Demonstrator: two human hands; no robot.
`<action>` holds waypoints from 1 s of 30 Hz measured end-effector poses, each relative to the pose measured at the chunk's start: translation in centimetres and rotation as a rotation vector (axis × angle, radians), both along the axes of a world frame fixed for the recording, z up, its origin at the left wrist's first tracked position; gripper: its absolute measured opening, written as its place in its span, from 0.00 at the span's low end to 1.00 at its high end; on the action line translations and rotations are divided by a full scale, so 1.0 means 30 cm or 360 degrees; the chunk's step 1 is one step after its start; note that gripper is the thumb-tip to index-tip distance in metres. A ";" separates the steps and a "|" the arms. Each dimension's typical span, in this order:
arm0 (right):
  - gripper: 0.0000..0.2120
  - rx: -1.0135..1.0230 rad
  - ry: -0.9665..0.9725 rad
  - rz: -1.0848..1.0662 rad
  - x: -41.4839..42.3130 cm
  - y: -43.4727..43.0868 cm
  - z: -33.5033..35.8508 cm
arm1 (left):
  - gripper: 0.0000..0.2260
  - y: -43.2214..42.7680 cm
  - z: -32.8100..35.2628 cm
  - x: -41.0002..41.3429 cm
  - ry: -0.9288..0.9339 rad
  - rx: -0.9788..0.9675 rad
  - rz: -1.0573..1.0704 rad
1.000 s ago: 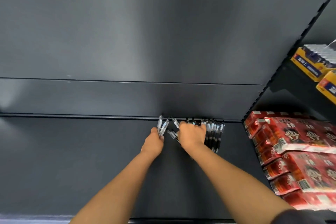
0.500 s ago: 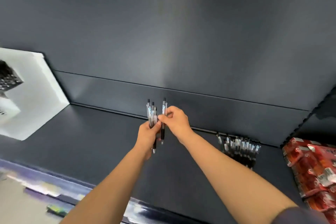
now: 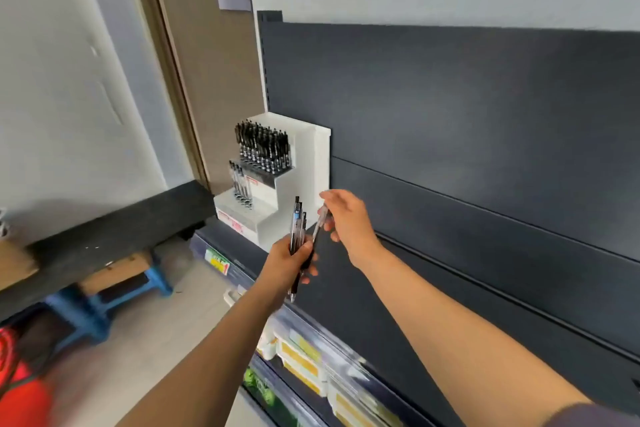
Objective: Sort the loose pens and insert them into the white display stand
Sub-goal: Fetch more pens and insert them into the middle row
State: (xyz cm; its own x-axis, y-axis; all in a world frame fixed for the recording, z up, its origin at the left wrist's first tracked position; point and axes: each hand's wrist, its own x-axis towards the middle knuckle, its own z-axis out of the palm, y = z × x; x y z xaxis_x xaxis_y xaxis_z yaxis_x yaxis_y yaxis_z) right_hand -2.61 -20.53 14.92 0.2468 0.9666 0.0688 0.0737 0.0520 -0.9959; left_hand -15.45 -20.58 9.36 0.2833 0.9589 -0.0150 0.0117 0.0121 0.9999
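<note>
The stepped white display stand [image 3: 311, 163] sits at the left end of the dark shelf [image 3: 398, 288], its upper tier packed with upright black-topped pens [image 3: 263, 149] and a few clear pens [image 3: 240, 185] upright on the tier below. A bundle of pens [image 3: 298, 225] stands upright in the left hand [image 3: 289, 262], and a single pen [image 3: 319, 224] slants in the pinch of the right hand [image 3: 346, 218].
</note>
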 end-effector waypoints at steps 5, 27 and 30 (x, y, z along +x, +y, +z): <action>0.08 -0.0009 -0.0028 0.0144 -0.180 0.160 0.013 | 0.04 0.149 -0.007 -0.237 0.0011 -0.0032 0.0098; 0.07 0.0360 -0.1013 -0.0040 -0.345 0.831 -0.117 | 0.10 0.781 -0.018 -0.418 0.0196 0.0046 0.0332; 0.08 0.0326 -0.1330 0.0002 -0.380 0.870 -0.134 | 0.10 0.861 -0.042 -0.435 0.0224 0.0084 0.0246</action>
